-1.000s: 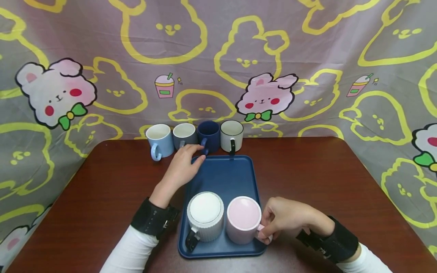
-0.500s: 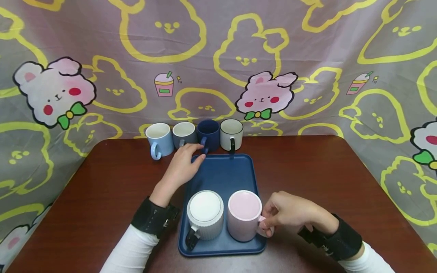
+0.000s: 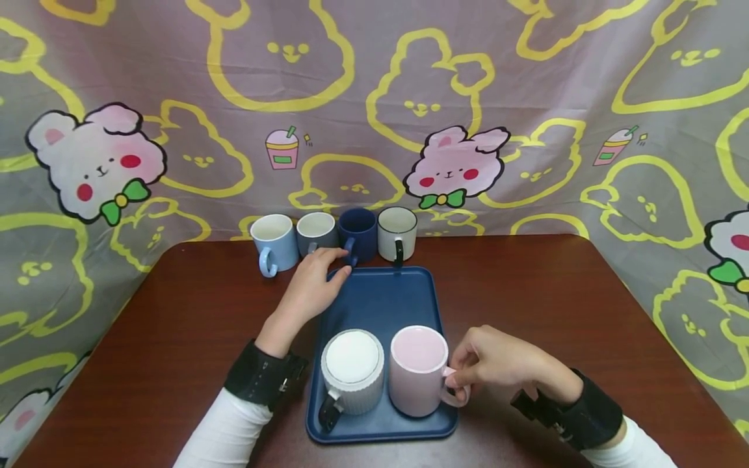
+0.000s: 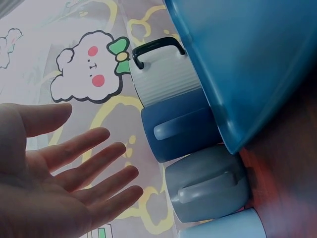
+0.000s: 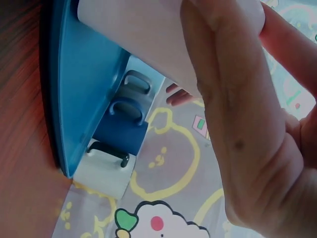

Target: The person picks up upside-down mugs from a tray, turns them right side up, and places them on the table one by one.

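On the blue tray [image 3: 386, 292] a pink mug [image 3: 417, 390] stands at the near right, its handle to the right. My right hand [image 3: 503, 361] pinches that handle between thumb and fingers; in the right wrist view this hand hides part of the mug. To the mug's left is a white ribbed mug [image 3: 359, 390] with a black handle pointing toward me. My left hand [image 3: 313, 286] hovers by the tray's far left corner, in front of a navy mug [image 3: 363, 231] and a grey mug [image 3: 316, 237]. The left wrist view shows its fingers extended, holding nothing.
Along the back of the brown table [image 3: 222, 325], a light blue mug [image 3: 279, 244] and a white mug with a black handle [image 3: 392, 240] flank the navy and grey ones. Directly behind that row hangs a patterned curtain [image 3: 328, 84].
The pink mug has tilted back and shifted slightly away from me, so less of its top and more of its side shows. My right hand rose with it; my left hand stayed put.
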{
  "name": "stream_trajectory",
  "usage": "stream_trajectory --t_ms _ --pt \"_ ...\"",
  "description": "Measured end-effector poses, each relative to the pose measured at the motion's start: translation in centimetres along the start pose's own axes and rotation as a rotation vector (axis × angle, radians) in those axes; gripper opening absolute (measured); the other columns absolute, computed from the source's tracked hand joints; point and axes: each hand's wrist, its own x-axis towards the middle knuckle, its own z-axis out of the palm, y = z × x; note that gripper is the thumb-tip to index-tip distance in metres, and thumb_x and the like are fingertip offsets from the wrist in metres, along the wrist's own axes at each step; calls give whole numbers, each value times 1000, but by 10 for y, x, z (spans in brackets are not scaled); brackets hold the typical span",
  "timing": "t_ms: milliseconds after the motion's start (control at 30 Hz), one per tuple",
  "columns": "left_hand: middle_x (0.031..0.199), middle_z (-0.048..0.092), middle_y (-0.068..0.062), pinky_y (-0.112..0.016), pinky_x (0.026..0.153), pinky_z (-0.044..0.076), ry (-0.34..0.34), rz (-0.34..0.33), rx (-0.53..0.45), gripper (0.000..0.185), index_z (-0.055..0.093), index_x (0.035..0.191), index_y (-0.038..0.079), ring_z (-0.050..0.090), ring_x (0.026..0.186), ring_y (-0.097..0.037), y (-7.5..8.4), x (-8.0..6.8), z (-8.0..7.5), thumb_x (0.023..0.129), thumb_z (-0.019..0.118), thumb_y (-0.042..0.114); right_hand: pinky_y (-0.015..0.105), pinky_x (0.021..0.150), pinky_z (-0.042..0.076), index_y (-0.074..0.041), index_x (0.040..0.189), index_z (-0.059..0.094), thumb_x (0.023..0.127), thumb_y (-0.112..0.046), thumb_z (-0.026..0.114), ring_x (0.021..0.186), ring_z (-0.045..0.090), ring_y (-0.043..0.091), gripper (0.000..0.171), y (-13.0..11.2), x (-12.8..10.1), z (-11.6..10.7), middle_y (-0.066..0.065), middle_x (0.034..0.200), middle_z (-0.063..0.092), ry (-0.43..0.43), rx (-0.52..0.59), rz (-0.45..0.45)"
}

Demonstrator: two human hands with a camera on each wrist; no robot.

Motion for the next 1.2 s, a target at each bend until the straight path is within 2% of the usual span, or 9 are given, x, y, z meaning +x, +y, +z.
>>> stream_trajectory --t_ms 200,400,533,733,833,967,1200 --pt "130 55 -19 -50 102 40 12 16 -9 39 57 127 0 49 122 -35 2 2 -2 94 57 22 31 63 58 -1 81 73 89 -21 66 68 64 13 22 6 3 -8 7 69 69 -17 107 -4" --pt "130 55 -19 -51 102 40 8 -1 -5 39 57 127 0 49 122 -36 3 -2 -3 94 58 22 35 67 58 2 84 71 93 -21 60 71 63 14 26 15 6 -15 12 75 69 -47 207 -2" --pt "130 55 -19 -51 101 41 0 -1 -8 40 56 127 0 50 121 -35 5 -2 -3 94 57 23 35 69 58 8 89 69 94 -19 59 72 63 15 29 21 8 -20 12 76 69 -54 282 24" --pt "130 55 -18 -50 101 42 1 -8 -11 40 56 127 2 50 122 -34 9 -2 -5 94 57 24 33 71 58 20 97 60 95 -17 57 72 65 15 37 32 12 -29 7 77 67 -78 427 11" --pt "130 55 -18 -49 101 42 4 -10 -12 40 56 127 2 51 122 -34 12 -2 -6 94 57 24 32 72 57 13 93 62 96 -15 55 74 67 15 29 36 15 -33 7 80 67 -94 543 10" --pt "129 56 -18 -49 99 44 18 -18 -15 39 57 127 2 52 120 -34 17 0 -9 94 57 24 32 75 57 -3 88 65 96 -14 54 78 68 15 18 40 19 -40 6 83 69 -98 670 3" --pt "123 59 -18 -49 96 45 39 -45 -15 37 60 124 2 55 116 -35 26 4 -16 95 56 25 34 80 55 -7 96 67 99 -10 47 84 69 13 21 43 26 -48 3 85 67 -118 761 -73"
